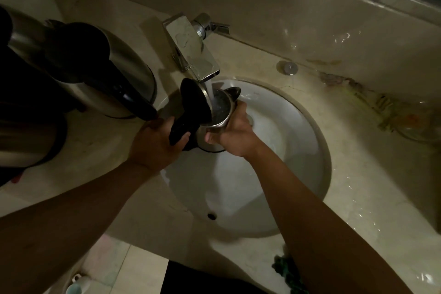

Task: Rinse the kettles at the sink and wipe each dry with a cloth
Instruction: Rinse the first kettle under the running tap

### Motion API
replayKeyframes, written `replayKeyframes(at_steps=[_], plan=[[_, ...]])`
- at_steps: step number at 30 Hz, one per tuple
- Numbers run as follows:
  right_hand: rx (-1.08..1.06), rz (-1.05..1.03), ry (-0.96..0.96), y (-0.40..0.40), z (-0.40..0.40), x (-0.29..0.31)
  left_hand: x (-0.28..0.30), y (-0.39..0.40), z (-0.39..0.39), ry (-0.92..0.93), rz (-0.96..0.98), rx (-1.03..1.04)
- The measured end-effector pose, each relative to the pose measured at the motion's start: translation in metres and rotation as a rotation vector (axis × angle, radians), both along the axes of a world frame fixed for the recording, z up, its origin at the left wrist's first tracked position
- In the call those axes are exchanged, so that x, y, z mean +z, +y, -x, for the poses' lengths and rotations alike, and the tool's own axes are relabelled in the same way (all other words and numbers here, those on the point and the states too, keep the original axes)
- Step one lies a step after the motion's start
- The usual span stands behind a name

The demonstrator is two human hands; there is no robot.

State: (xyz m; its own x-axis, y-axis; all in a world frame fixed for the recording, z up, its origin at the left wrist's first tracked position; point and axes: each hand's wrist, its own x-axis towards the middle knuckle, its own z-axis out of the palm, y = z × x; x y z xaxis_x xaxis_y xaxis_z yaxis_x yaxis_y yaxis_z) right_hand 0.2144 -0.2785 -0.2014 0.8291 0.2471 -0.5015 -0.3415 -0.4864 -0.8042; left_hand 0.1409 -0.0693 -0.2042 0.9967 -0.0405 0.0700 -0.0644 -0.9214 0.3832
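Water (209, 89) is being run from the tap (191, 48) into a small steel kettle (218, 114) (lid open) being gripped over the sink (298, 141): left hand (155, 143) curled around the handle, right hand (235, 133) wrapped around the body.

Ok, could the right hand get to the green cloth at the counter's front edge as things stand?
Probably not yet: the right hand grips the kettle filling under the tap. The green cloth lies unobstructed beside that forearm, once the hand lets go.
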Motion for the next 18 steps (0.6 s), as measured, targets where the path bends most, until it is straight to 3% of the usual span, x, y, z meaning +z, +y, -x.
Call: replayKeyframes(at_steps=[2,8,18], plan=[[0.000,-0.005,0.008,-0.001,0.001,-0.001,-0.002,0.001,-0.001,-0.018,0.000,-0.023],[0.000,-0.012,-0.009,-0.001,0.001,-0.001,-0.013,0.008,-0.001,0.167,-0.013,0.078],[-0.004,0.010,-0.004,0.000,0.001,0.000,-0.003,0.004,0.000,0.111,0.018,0.112]])
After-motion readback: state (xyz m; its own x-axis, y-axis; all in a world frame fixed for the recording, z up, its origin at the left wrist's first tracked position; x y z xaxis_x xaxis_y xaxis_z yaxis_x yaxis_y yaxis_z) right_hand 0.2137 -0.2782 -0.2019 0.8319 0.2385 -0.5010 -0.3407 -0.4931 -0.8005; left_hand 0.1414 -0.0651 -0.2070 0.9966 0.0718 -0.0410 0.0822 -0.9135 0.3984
